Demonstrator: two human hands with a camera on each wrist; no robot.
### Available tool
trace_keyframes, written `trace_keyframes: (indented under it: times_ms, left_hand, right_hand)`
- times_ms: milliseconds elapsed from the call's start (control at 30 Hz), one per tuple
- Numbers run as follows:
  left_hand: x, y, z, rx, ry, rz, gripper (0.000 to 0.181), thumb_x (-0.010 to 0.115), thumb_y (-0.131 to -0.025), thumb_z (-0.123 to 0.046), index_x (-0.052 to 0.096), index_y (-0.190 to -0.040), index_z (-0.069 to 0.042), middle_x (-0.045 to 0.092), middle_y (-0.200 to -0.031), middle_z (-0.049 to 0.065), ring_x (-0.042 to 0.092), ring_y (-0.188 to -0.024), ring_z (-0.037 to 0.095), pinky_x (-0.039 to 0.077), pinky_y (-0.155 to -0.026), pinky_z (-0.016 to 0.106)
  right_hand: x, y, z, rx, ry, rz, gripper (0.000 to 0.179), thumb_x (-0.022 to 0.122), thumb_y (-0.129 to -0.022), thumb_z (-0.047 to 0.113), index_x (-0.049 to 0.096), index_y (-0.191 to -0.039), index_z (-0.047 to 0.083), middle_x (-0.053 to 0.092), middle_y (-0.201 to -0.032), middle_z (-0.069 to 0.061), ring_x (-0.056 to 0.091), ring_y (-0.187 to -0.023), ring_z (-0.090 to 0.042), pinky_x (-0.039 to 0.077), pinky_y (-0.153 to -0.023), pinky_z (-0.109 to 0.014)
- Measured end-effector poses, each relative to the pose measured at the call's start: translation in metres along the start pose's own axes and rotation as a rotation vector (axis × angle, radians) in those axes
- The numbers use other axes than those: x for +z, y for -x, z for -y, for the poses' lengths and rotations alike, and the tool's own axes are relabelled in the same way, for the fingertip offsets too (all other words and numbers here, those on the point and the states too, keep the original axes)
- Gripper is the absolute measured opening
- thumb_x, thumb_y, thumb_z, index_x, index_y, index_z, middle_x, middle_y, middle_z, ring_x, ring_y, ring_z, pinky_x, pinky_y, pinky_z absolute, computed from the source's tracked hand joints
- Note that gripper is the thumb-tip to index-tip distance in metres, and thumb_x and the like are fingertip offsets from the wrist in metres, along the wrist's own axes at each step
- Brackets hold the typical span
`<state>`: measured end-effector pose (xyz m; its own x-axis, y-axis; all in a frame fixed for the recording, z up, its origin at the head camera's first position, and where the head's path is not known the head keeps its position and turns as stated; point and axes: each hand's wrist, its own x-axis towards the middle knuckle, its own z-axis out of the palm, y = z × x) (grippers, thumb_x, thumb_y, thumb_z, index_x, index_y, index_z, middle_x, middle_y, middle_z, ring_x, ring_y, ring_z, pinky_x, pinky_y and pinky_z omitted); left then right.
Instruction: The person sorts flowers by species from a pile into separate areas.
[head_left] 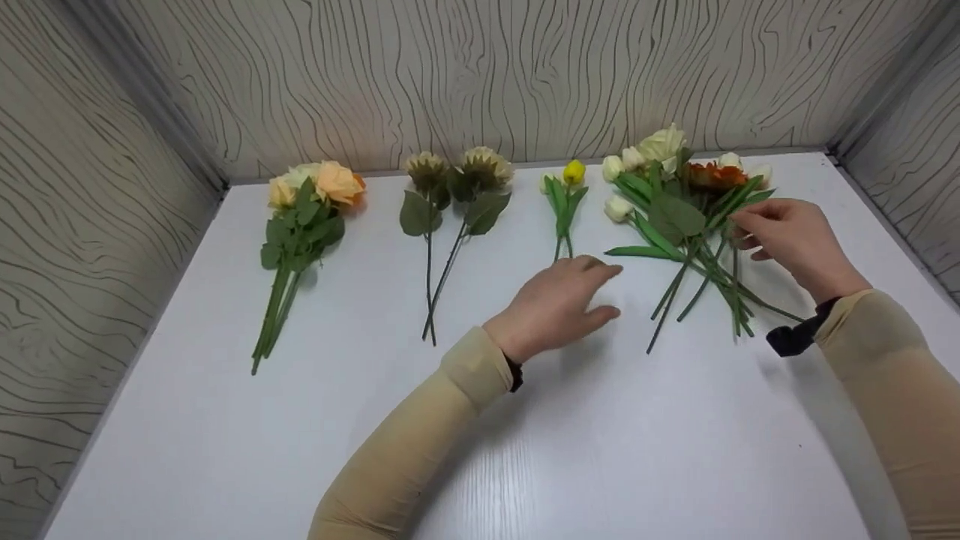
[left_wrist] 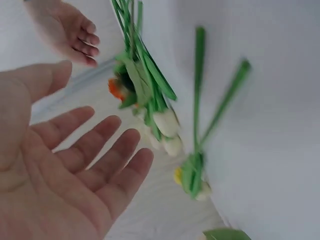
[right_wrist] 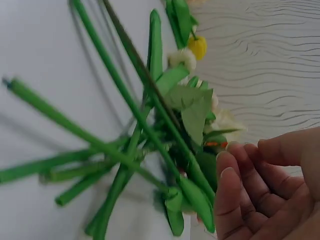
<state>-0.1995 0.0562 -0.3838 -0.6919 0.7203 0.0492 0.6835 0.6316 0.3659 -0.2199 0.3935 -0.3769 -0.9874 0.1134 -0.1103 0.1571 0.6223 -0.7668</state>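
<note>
My left hand (head_left: 556, 306) hovers above the white table with its fingers spread and nothing in them. Just beyond it lies a pair of tulips, one a yellow tulip (head_left: 574, 172), their stems (left_wrist: 199, 85) visible in the left wrist view. At the right, my right hand (head_left: 791, 238) is beside a mixed pile of flowers, its fingers loosely bent. No stem shows between thumb and fingertips in the right wrist view. That pile includes white tulips (head_left: 619, 208), a cream rose (head_left: 664, 144) and an orange flower (head_left: 716, 176), with crossed green stems (right_wrist: 112, 85).
Toward the left lie two cream flowers with dark stems (head_left: 429, 277), heads facing away. Farther left is a bunch of peach roses (head_left: 337, 182). Wood-patterned panels (head_left: 480, 82) stand behind and at both sides of the white table (head_left: 247, 450).
</note>
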Motion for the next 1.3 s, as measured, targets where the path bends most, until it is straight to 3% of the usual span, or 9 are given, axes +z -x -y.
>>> trace_keyframes:
  times_ms: [133, 300, 433, 600, 800, 1133, 1300]
  left_hand:
    - [0.014, 0.001, -0.025, 0.163, -0.156, -0.010, 0.060, 0.061, -0.103, -0.042, 0.045, -0.155, -0.017, 0.051, -0.151, 0.003, 0.045, -0.140, 0.018, 0.032, -0.117, 0.030]
    - [0.031, 0.003, -0.050, 0.249, -0.262, -0.015, 0.061, 0.061, -0.102, -0.046, 0.044, -0.156, -0.022, 0.048, -0.153, 0.001, 0.041, -0.142, 0.017, 0.029, -0.119, 0.031]
    - [0.041, 0.006, -0.060, 0.260, -0.268, 0.022, 0.062, 0.061, -0.102, -0.048, 0.043, -0.157, -0.025, 0.044, -0.156, -0.001, 0.039, -0.143, 0.016, 0.030, -0.119, 0.033]
    - [0.043, 0.006, -0.061, 0.270, -0.247, 0.047, 0.060, 0.061, -0.102, -0.048, 0.044, -0.156, -0.027, 0.043, -0.157, -0.003, 0.038, -0.145, 0.014, 0.028, -0.119, 0.031]
    - [0.043, 0.006, -0.057, 0.310, -0.262, -0.005, 0.058, 0.061, -0.102, -0.046, 0.047, -0.154, -0.023, 0.047, -0.155, 0.002, 0.040, -0.144, 0.017, 0.028, -0.119, 0.029]
    - [0.042, 0.005, -0.054, 0.297, -0.222, 0.022, 0.058, 0.060, -0.103, -0.045, 0.047, -0.155, -0.022, 0.046, -0.155, 0.001, 0.040, -0.144, 0.014, 0.026, -0.119, 0.029]
    - [0.041, 0.005, -0.054, 0.299, -0.198, 0.024, 0.057, 0.060, -0.103, -0.044, 0.048, -0.154, -0.021, 0.047, -0.155, 0.001, 0.039, -0.144, 0.014, 0.025, -0.119, 0.027]
  right_hand:
    - [-0.011, -0.004, -0.012, 0.048, 0.133, 0.057, 0.056, 0.052, -0.105, 0.041, 0.059, -0.132, -0.008, 0.066, -0.115, -0.019, 0.067, -0.091, -0.020, 0.059, -0.075, -0.033]
    - [-0.012, -0.013, -0.021, 0.144, 0.172, 0.164, 0.055, 0.056, -0.103, 0.033, 0.059, -0.126, -0.016, 0.073, -0.096, -0.015, 0.070, -0.083, -0.023, 0.060, -0.073, -0.035]
    - [-0.004, -0.020, -0.023, 0.187, 0.111, 0.210, 0.047, 0.060, -0.101, 0.033, 0.066, -0.113, -0.012, 0.072, -0.082, -0.006, 0.070, -0.074, -0.018, 0.059, -0.069, -0.032]
    - [-0.002, -0.022, -0.025, 0.234, 0.050, 0.219, 0.036, 0.065, -0.099, 0.031, 0.070, -0.098, -0.004, 0.069, -0.073, -0.002, 0.069, -0.067, -0.015, 0.059, -0.067, -0.030]
    - [-0.005, -0.021, -0.030, 0.264, 0.017, 0.206, 0.029, 0.066, -0.098, 0.025, 0.070, -0.096, -0.004, 0.069, -0.070, 0.000, 0.068, -0.065, -0.012, 0.058, -0.065, -0.028]
    - [-0.031, -0.006, -0.040, 0.287, 0.032, 0.186, 0.029, 0.067, -0.098, 0.028, 0.070, -0.091, 0.000, 0.069, -0.071, 0.000, 0.069, -0.067, -0.012, 0.058, -0.068, -0.029]
    - [-0.046, 0.003, -0.053, 0.299, 0.039, 0.134, 0.028, 0.067, -0.098, 0.028, 0.072, -0.091, 0.001, 0.069, -0.071, 0.000, 0.070, -0.068, -0.013, 0.058, -0.068, -0.030]
